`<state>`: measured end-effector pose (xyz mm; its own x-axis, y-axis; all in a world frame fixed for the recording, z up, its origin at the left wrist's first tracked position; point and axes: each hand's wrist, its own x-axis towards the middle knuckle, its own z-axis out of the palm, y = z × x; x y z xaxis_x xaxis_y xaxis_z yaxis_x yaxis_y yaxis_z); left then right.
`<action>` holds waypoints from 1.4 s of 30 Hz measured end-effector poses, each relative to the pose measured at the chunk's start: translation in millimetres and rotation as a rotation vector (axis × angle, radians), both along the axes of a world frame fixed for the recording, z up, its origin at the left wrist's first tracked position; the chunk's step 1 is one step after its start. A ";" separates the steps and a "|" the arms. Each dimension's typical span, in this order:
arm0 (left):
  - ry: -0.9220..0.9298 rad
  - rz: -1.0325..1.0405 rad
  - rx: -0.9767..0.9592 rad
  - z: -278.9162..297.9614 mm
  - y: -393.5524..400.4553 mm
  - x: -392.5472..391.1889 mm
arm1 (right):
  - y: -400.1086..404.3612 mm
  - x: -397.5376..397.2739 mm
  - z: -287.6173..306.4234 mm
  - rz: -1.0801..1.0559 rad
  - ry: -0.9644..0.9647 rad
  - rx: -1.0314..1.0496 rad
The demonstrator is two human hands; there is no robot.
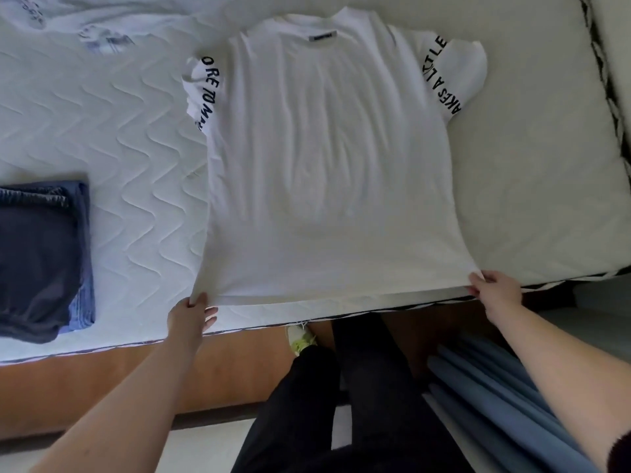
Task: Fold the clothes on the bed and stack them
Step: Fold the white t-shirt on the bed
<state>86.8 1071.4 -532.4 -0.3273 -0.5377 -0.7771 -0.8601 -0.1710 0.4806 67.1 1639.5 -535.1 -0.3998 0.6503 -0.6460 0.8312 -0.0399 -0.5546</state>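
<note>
My left hand point(191, 314) pinches the near left hem corner of the white T-shirt point(331, 172), thumb on top of the cloth, the other fingers curled beneath. My right hand point(491, 290) pinches the near right hem corner the same way. Hands well apart, hem taut between them along the near edge of the bed point(136, 138). Shirt lies flat on the mattress, spread away from my hands, collar at the far end, both short sleeves with black lettering out to the sides. Left of my left hand, well apart from it: a folded stack of dark clothes point(41, 261) on the bed. Far beyond my left hand: another white garment point(102, 35), unfolded.
</note>
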 end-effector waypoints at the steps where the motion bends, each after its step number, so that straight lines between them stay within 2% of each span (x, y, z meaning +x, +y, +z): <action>1: -0.018 -0.013 -0.013 -5.3 -2.3 4.7 | -0.1 1.8 -5.7 0.005 -0.016 0.019; 6: -0.099 -0.035 -0.017 -22.5 4.2 16.0 | 0.1 5.7 -25.0 0.023 -0.083 0.088; 10: -0.155 -0.093 -0.056 -33.1 12.8 28.8 | 10.4 9.3 -28.8 0.132 -0.176 0.203; 13: -0.186 -0.207 -0.136 -40.3 12.8 34.1 | 14.7 12.5 -29.1 0.291 -0.265 0.248; 17: -0.273 -0.490 -0.337 -41.8 11.3 28.9 | 10.9 5.1 -29.3 0.355 -0.323 0.274; 21: -0.315 -0.535 -0.444 -34.8 15.4 16.0 | -4.7 -9.7 -21.0 0.425 -0.467 0.492; 25: -0.237 -0.540 -0.482 -21.6 23.1 -8.0 | -30.7 -30.2 -12.9 0.498 -0.270 0.571; 33: -0.022 -0.692 -0.448 8.0 58.1 -92.4 | -90.8 -111.9 11.0 0.726 -0.038 0.483; 42: 0.179 -0.908 -0.470 9.3 89.2 -201.1 | -154.7 -207.0 2.5 0.983 0.087 0.425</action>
<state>-114.3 1160.6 -523.2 -0.8504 -0.2674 -0.4531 -0.4813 0.7432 0.4648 -139.9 1484.8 -532.6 -0.9037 0.1837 -0.3867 0.3512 0.8348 -0.4240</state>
